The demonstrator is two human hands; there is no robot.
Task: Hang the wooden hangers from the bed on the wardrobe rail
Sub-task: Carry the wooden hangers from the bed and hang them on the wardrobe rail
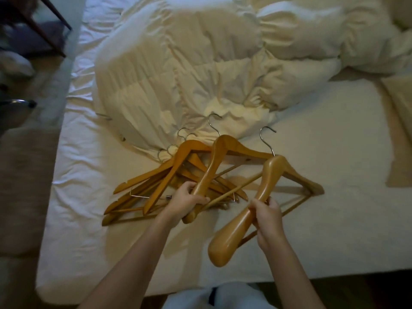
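Note:
Several wooden hangers with metal hooks lie in a heap (165,177) on the white bed sheet (312,219), just below a crumpled cream duvet. My left hand (186,202) is closed around the lower arm of one thick wooden hanger (215,161), whose hook points away toward the duvet. My right hand (266,216) grips the near arm of a second thick hanger (270,175), lifted slightly off the sheet, its broad rounded end toward me. The wardrobe rail is not in view.
The cream duvet (200,63) covers the far half of the bed. A beige cloth (399,134) lies at the right edge. Dark furniture legs (51,23) and floor clutter stand beyond the bed's left side. My pale trousers (211,295) are at the bed's near edge.

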